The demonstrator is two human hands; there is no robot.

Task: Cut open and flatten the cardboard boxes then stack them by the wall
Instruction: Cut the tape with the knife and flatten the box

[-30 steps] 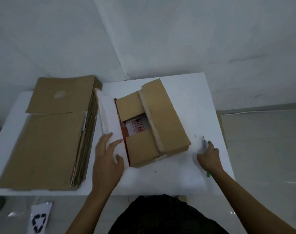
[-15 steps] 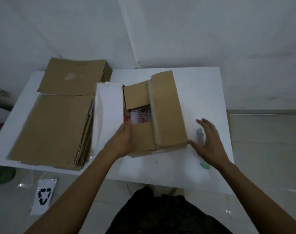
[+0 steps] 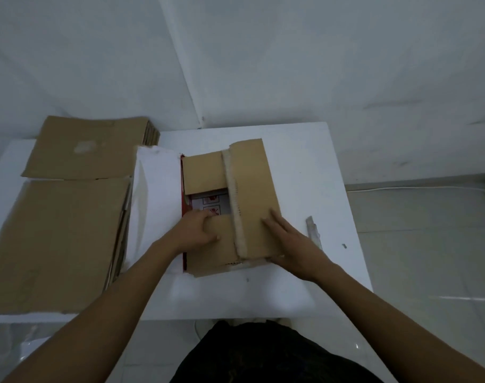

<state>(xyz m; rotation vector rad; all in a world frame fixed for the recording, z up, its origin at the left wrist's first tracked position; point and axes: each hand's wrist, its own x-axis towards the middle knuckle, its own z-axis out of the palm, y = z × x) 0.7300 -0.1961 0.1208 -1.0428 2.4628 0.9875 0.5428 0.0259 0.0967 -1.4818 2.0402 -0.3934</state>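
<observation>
The left hand (image 3: 198,230) grips the small flap (image 3: 222,247) on the near side of the cardboard box (image 3: 252,186). Its fingers curl over the flap's far edge and dip into the hole in the top of the box. The thumb lies on top of the flap.

The right hand (image 3: 294,244) lies flat on the big flap (image 3: 249,172), just to the right of the left hand. Its fingers are straight and press down on the cardboard. It holds nothing.

The box sits under both hands, in the middle of the white table (image 3: 305,150). A white flap (image 3: 158,189) folds out from the box, just left of the left hand.

Further left of that hand lies a stack of flat cardboard (image 3: 61,230). It is near the wall (image 3: 84,64).

A knife (image 3: 313,229) lies on the table, just right of the right hand. The hand does not touch it.
</observation>
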